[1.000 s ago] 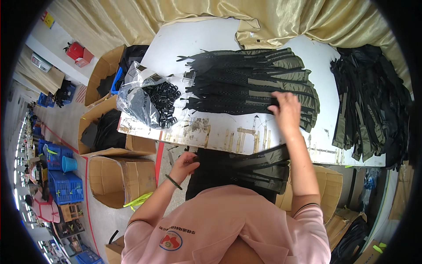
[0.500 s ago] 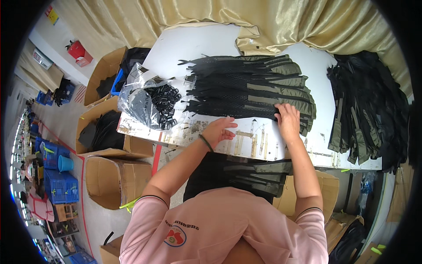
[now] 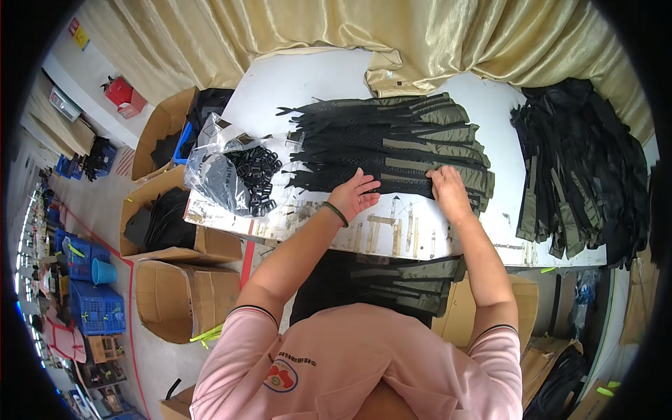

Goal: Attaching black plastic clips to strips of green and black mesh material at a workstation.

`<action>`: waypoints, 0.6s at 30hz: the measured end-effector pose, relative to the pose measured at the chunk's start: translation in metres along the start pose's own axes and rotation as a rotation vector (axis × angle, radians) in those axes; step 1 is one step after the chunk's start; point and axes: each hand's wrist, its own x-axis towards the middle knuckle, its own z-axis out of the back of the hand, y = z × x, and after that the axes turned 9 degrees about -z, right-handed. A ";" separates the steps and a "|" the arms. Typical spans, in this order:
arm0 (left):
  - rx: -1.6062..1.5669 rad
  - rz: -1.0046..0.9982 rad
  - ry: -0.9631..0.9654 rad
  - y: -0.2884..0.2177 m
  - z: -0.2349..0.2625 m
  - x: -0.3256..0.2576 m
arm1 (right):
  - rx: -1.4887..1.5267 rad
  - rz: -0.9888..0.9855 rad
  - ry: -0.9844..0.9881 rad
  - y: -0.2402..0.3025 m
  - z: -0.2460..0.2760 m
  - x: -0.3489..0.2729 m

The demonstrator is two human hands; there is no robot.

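Observation:
A flat pile of black and olive webbing straps [image 3: 392,143] lies across the middle of a white table [image 3: 294,87]. My left hand [image 3: 355,195] rests on the near edge of that pile, fingers spread, a dark band on its wrist. My right hand [image 3: 449,191] presses palm-down on the same near edge, further right. Neither hand has closed around a strap. More olive and black straps [image 3: 392,287] lie in my lap below the table edge.
A clear plastic bag with black buckles [image 3: 241,175] sits at the table's left end. A second heap of black straps [image 3: 588,168] covers the right end. Open cardboard boxes [image 3: 168,224] stand on the floor to the left. A gold curtain [image 3: 392,35] hangs behind.
My left hand rose from my lap to the table and now rests on the strap pile's near edge. My right hand shifted slightly along the same edge.

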 end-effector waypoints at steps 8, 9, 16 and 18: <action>-0.197 -0.138 -0.005 -0.012 0.022 0.003 | 0.196 0.081 0.211 0.023 0.051 -0.053; -0.203 -0.167 0.037 -0.014 0.026 0.002 | 0.201 0.098 0.262 0.021 0.053 -0.062; 0.192 -0.331 -0.125 -0.009 0.032 -0.035 | -0.146 0.059 0.451 -0.013 0.053 -0.107; 0.203 -0.322 -0.169 -0.009 0.034 -0.050 | -0.362 -0.077 0.516 -0.010 0.052 -0.102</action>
